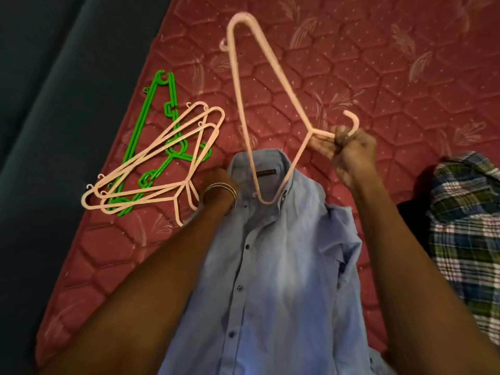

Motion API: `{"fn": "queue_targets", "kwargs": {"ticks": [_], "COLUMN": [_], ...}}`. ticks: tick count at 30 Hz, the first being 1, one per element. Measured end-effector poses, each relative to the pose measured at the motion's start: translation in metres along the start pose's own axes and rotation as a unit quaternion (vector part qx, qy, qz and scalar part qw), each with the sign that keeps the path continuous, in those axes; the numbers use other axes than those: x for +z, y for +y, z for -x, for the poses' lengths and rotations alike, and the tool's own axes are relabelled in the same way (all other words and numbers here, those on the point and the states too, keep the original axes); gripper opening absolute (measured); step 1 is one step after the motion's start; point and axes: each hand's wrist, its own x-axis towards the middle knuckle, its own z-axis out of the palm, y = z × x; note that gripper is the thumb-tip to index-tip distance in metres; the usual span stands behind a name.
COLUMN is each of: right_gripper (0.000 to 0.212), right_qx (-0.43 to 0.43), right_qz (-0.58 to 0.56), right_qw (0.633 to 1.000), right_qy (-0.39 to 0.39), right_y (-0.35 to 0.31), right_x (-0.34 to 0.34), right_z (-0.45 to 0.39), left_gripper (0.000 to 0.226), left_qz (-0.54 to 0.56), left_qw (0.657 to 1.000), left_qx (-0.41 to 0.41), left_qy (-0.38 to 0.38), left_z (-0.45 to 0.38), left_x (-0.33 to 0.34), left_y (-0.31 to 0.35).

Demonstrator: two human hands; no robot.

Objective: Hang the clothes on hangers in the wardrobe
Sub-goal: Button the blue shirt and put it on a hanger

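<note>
Pink hanger [244, 104], frame centre: neck gripped by right hand [351, 155], lower end inside collar of blue shirt [270, 266] on bed [378, 63]. Left hand [220, 182] holds the collar. Spare hangers [151, 158], left. Plaid garment [465, 226], right.

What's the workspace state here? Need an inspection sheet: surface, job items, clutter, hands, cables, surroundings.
Surface: red quilted mattress, patterned.
Job's things: blue shirt lying flat, buttoned, collar away from the person; pink hanger held above the collar; plaid shirt crumpled at right.
Clutter: spare pink hangers piled over green hangers, left of the shirt.
Hands: right hand grips the hanger near its hook; left hand at the collar, fingers hidden.
Cables: nothing seen.
Surroundings: dark floor at left.
</note>
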Motion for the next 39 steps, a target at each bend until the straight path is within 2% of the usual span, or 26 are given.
{"fn": "queue_targets", "kwargs": {"ticks": [2, 4, 8, 12, 16, 18, 19, 21, 22, 25, 27, 30, 32, 34, 37, 39], "right_gripper": [0.025, 0.025, 0.023, 0.012, 0.016, 0.018, 0.019, 0.019, 0.023, 0.033, 0.027, 0.026, 0.027, 0.029, 0.032, 0.033], "right_qx": [0.022, 0.013, 0.008, -0.005, -0.01, -0.008, -0.022, -0.084, -0.122, -0.152, -0.188, -0.206, -0.19, -0.208, -0.258, -0.27], "right_qz": [0.062, 0.144, 0.208, 0.292, 0.351, 0.415, 0.469, 0.599, 0.632, 0.618, 0.609, 0.605, 0.567, 0.499, 0.38, 0.371], "right_qw": [0.998, 0.988, 0.968, 0.927, 0.909, 0.884, 0.859, 0.779, 0.751, 0.755, 0.746, 0.724, 0.744, 0.791, 0.873, 0.881], "right_qy": [-0.01, -0.05, -0.139, -0.235, -0.226, -0.216, -0.207, -0.165, -0.145, -0.156, -0.194, -0.257, -0.296, -0.287, -0.163, -0.115], "right_y": [0.017, 0.025, 0.014, -0.012, -0.035, -0.035, -0.03, -0.02, -0.017, -0.013, -0.015, -0.026, -0.035, -0.043, -0.044, -0.04], "right_x": [-0.008, -0.017, -0.02, -0.025, -0.041, -0.044, -0.045, -0.047, -0.046, -0.044, -0.036, -0.014, -0.001, 0.001, -0.004, 0.002], "right_z": [-0.016, -0.022, -0.021, -0.019, -0.004, 0.006, 0.01, 0.019, 0.025, 0.04, 0.044, 0.046, 0.045, 0.036, 0.017, 0.009], "left_gripper": [0.028, 0.02, 0.018, 0.03, 0.037, 0.034, 0.03, 0.026, 0.031, 0.045, 0.042, 0.039, 0.039, 0.037, 0.031, 0.037], "left_qz": [0.096, 0.215, 0.278, 0.275, 0.236, 0.226, 0.207, 0.105, 0.062, 0.03, 0.04, 0.067, 0.086, 0.117, 0.163, 0.197], "left_qw": [0.995, 0.976, 0.96, 0.959, 0.969, 0.972, 0.976, 0.988, 0.986, 0.974, 0.966, 0.95, 0.946, 0.945, 0.945, 0.946], "left_qx": [-0.007, -0.022, 0.031, 0.051, 0.01, 0.008, 0.02, 0.085, 0.127, 0.222, 0.257, 0.303, 0.309, 0.295, 0.272, 0.256], "left_qy": [-0.005, -0.01, 0.007, 0.052, 0.072, 0.063, 0.062, 0.079, 0.083, 0.033, 0.009, 0.02, 0.05, 0.08, 0.086, 0.043], "left_z": [-0.008, -0.013, -0.018, -0.016, -0.017, -0.013, -0.003, 0.015, 0.022, 0.04, 0.053, 0.076, 0.084, 0.084, 0.08, 0.076], "left_x": [-0.007, -0.02, -0.049, -0.066, -0.075, -0.075, -0.082, -0.092, -0.095, -0.097, -0.092, -0.081, -0.074, -0.071, -0.071, -0.069], "left_y": [-0.006, -0.015, -0.028, -0.039, -0.056, -0.057, -0.047, -0.03, -0.022, -0.006, -0.001, 0.009, 0.013, 0.014, 0.016, 0.019]}}
